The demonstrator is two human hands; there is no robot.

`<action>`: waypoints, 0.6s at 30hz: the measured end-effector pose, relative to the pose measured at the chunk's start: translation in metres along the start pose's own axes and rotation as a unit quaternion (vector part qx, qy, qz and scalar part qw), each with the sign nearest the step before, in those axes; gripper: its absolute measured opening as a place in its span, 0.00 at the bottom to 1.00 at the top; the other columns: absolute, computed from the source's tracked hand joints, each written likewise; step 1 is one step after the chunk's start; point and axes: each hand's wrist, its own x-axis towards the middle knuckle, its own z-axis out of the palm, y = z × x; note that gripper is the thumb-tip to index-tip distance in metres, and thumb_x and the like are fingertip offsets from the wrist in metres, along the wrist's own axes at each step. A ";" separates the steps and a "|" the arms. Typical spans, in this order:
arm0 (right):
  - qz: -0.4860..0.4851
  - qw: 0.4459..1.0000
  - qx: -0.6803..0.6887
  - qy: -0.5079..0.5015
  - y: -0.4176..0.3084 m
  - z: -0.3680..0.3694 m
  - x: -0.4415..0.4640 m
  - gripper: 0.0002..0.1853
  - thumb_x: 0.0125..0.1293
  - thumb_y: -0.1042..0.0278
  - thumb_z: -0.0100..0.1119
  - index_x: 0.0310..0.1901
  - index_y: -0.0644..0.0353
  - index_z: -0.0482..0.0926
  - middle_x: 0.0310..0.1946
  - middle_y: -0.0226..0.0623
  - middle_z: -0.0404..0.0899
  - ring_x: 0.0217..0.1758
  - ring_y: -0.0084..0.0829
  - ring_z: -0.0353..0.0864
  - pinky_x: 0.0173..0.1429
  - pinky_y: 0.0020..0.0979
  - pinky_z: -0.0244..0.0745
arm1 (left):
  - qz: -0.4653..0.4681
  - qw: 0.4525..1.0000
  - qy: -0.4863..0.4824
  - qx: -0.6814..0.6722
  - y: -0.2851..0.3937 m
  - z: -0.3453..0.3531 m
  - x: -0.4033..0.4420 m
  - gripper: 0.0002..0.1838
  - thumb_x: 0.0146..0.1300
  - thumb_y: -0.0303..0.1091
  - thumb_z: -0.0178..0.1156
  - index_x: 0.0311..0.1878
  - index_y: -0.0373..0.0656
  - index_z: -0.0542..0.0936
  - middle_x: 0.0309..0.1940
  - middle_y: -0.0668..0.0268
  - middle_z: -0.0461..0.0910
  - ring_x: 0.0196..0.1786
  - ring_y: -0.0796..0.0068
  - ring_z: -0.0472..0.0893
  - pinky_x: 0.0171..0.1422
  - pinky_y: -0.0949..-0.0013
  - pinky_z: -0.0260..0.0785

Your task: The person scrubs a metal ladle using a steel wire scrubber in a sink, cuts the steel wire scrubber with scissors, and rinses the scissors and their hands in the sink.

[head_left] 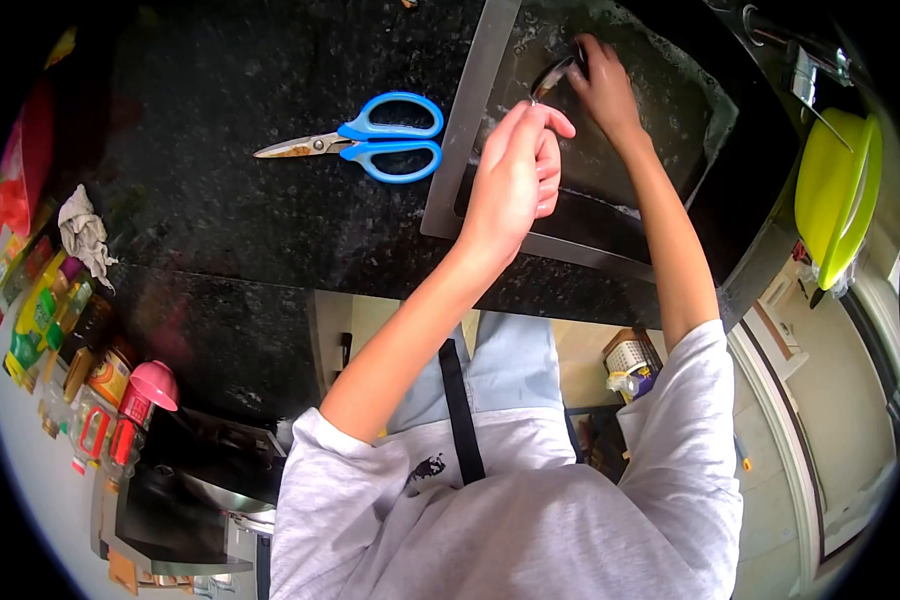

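Note:
My left hand (515, 180) is closed, with its thumb and finger pinched on a shiny metal spoon (550, 80) at the sink's near left side. The spoon's handle is mostly hidden by that hand. My right hand (608, 95) reaches over the sink (485, 75), its thumb and fingers curled at the far end of the spoon. A dark patch shows between those fingers, too small to make out. Cloudy water with suds (705, 95) lies in the sink beneath both hands. Blue-handled scissors (390, 140), blades closed and stained brown, lie on the counter left of the sink.
The black speckled counter (220, 80) runs left of the sink. A crumpled cloth (85, 232), bottles and packets (55, 320) and a pink cup (155, 385) stand along the left edge. A lime-green basin (832, 195) is at right, near the tap (805, 75).

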 end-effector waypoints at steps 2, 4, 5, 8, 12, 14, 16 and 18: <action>0.155 0.964 0.207 -0.070 -0.019 -0.024 -0.007 0.25 0.64 0.63 0.67 0.63 0.54 0.77 0.43 0.45 0.86 0.43 0.41 0.87 0.55 0.36 0.81 | -0.005 1.000 0.023 -0.003 0.001 0.004 0.000 0.14 0.82 0.42 0.43 0.43 0.43 0.71 0.20 0.76 0.57 0.18 0.88 0.54 0.19 0.79 0.47; 0.129 0.955 0.265 -0.021 -0.034 -0.049 -0.017 0.23 0.64 0.64 0.68 0.60 0.56 0.79 0.40 0.42 0.87 0.42 0.36 0.87 0.53 0.33 0.80 | -0.011 0.999 0.049 -0.005 -0.001 0.004 0.002 0.14 0.82 0.42 0.43 0.43 0.44 0.72 0.20 0.76 0.57 0.18 0.88 0.55 0.20 0.79 0.48; 0.103 0.941 0.320 0.031 -0.040 -0.063 -0.023 0.20 0.63 0.66 0.68 0.57 0.57 0.81 0.38 0.39 0.88 0.41 0.31 0.87 0.52 0.31 0.80 | 0.019 0.998 0.053 0.027 -0.004 0.003 0.003 0.14 0.82 0.42 0.44 0.43 0.44 0.72 0.20 0.76 0.59 0.18 0.88 0.56 0.20 0.79 0.48; 0.097 0.934 0.342 0.027 -0.065 -0.103 -0.037 0.16 0.63 0.69 0.69 0.52 0.61 0.84 0.42 0.37 0.88 0.43 0.27 0.86 0.51 0.28 0.79 | 0.091 0.982 0.079 0.147 -0.014 -0.001 0.011 0.14 0.83 0.41 0.46 0.42 0.44 0.73 0.21 0.76 0.62 0.19 0.89 0.58 0.20 0.79 0.49; 0.044 0.931 0.360 0.046 -0.095 -0.134 -0.048 0.13 0.62 0.73 0.70 0.49 0.62 0.84 0.42 0.35 0.87 0.44 0.24 0.85 0.52 0.26 0.77 | 0.181 0.928 0.106 0.307 -0.001 0.004 -0.007 0.13 0.82 0.39 0.47 0.42 0.42 0.74 0.21 0.77 0.65 0.20 0.91 0.60 0.22 0.80 0.51; 0.058 0.923 0.378 0.036 -0.106 -0.143 -0.050 0.13 0.60 0.74 0.70 0.47 0.62 0.84 0.42 0.35 0.87 0.45 0.24 0.85 0.52 0.26 0.77 | 0.146 0.926 0.135 0.321 0.007 0.005 -0.040 0.14 0.82 0.37 0.48 0.40 0.41 0.75 0.20 0.77 0.65 0.20 0.91 0.61 0.23 0.80 0.53; 0.049 0.925 0.376 0.012 -0.115 -0.143 -0.050 0.13 0.58 0.77 0.71 0.45 0.62 0.84 0.41 0.34 0.87 0.45 0.25 0.85 0.52 0.26 0.77 | 0.146 0.915 0.162 0.339 0.003 -0.008 -0.067 0.14 0.82 0.36 0.48 0.40 0.40 0.75 0.20 0.76 0.67 0.20 0.91 0.63 0.24 0.80 0.54; 0.015 0.931 0.363 -0.020 -0.123 -0.138 -0.051 0.12 0.58 0.76 0.71 0.44 0.62 0.84 0.39 0.36 0.86 0.43 0.28 0.85 0.50 0.27 0.78 | 0.183 0.868 0.218 0.407 0.000 -0.020 -0.084 0.11 0.79 0.32 0.53 0.39 0.37 0.78 0.22 0.71 0.73 0.22 0.87 0.70 0.25 0.78 0.58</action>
